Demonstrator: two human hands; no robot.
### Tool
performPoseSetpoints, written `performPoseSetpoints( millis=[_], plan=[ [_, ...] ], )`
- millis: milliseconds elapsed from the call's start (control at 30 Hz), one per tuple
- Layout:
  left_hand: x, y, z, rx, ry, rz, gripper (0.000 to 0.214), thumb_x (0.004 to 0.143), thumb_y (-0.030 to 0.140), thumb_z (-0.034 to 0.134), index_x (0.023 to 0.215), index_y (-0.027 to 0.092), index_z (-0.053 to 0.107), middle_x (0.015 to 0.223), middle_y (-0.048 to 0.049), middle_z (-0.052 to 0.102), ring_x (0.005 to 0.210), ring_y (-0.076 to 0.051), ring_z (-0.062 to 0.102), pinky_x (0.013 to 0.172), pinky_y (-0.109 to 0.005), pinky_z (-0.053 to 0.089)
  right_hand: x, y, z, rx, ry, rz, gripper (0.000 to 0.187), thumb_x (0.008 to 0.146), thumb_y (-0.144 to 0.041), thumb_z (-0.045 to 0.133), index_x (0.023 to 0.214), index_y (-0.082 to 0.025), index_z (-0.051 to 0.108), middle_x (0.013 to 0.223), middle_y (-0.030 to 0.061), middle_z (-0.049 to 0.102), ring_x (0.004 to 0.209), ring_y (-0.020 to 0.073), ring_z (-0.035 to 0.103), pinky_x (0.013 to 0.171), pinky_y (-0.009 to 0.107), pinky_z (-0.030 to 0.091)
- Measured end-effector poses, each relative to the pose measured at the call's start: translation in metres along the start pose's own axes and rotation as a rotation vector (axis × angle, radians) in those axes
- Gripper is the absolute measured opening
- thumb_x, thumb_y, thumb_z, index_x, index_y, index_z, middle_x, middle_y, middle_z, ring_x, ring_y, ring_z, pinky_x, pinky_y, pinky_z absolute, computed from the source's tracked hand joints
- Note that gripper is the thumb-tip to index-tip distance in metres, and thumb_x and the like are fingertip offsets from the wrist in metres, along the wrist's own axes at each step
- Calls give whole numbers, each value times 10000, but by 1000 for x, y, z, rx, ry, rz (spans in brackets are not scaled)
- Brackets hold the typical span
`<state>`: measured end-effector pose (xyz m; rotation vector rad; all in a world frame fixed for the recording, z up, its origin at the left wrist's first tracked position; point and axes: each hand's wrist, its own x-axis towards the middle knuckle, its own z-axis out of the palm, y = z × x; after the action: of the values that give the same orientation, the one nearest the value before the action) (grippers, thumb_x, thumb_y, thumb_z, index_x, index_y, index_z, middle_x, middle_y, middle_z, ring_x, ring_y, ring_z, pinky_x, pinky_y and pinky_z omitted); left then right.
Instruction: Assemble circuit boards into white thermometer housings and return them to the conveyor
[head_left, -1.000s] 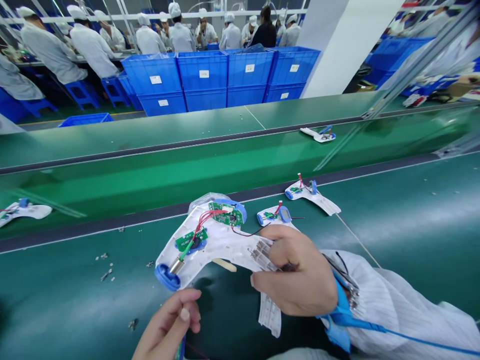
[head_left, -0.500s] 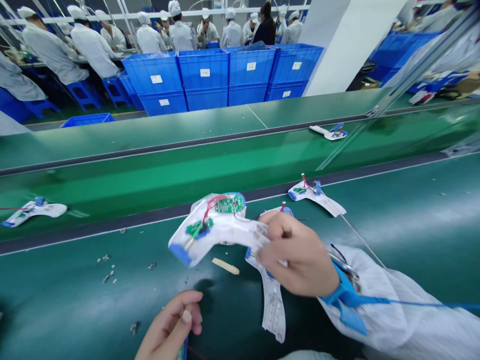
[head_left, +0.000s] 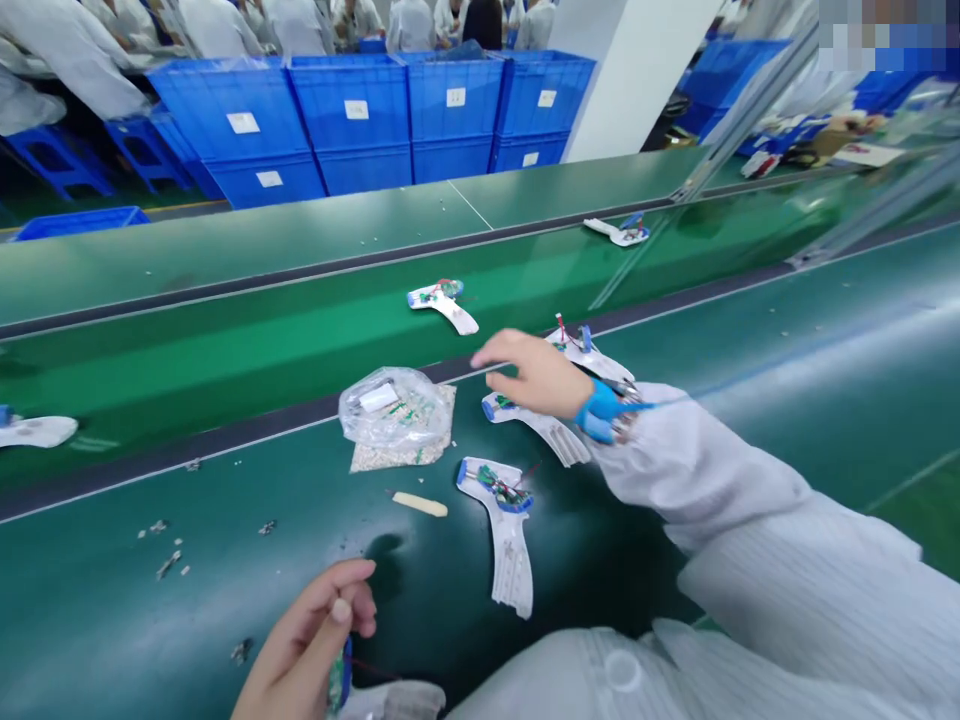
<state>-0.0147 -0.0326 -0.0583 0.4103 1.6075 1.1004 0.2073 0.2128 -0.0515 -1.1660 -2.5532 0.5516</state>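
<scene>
Right hand [head_left: 531,375], open and empty, hangs just above white housing [head_left: 536,428] lying flat on belt [head_left: 150,610], so it is free for taking, while left hand [head_left: 300,650] is clenched on small board [head_left: 335,688], well apart from housing.

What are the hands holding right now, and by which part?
The left hand grips a small green-and-blue wired part by its upper end in its fingers; the right hand holds nothing.

White plastic housing [head_left: 510,555] lying flat, green circuit board [head_left: 502,487] facing up
</scene>
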Motion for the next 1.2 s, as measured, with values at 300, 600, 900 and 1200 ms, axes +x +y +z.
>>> performPoseSetpoints(
  millis=[300, 600, 900, 1200],
  plan=[
    [-10, -5, 9, 164, -33, 56, 379, 633, 556, 713, 847, 244, 730, 705, 0, 622, 706, -157, 536, 639, -213, 443, -87, -23, 28, -12, -360, 139, 384, 823, -307, 558, 1164, -135, 596, 963, 102, 646, 791, 182, 601, 684, 274, 432],
    [-29, 0, 39, 663, -260, 136, 285, 756, 431, 599, 958, 261, 705, 785, -25, 654, 726, -199, 587, 589, -242, 438, -78, -20, 40, -22, -350, 201, 243, 807, -192, 526, 993, -188, 684, 829, 19, 708, 736, 153, 618, 623, 236, 403],
    [-32, 5, 58, 970, -595, 231, 344, 768, 402, 545, 1060, 302, 697, 929, -65, 707, 838, -271, 650, 687, -294, 484, -117, 46, -7, -218, 25, 661, 266, 828, -197, 462, 999, -144, 658, 877, 83, 704, 831, 219, 632, 703, 304, 435],
    [-35, 14, 66, 853, -510, 228, 271, 683, 306, 634, 925, 327, 754, 810, -61, 728, 710, -276, 650, 638, -306, 465, -93, 30, 39, -188, -42, 571, 418, 699, -388, 663, 1033, -143, 607, 981, 127, 662, 833, 230, 627, 630, 271, 416]
  ],
)
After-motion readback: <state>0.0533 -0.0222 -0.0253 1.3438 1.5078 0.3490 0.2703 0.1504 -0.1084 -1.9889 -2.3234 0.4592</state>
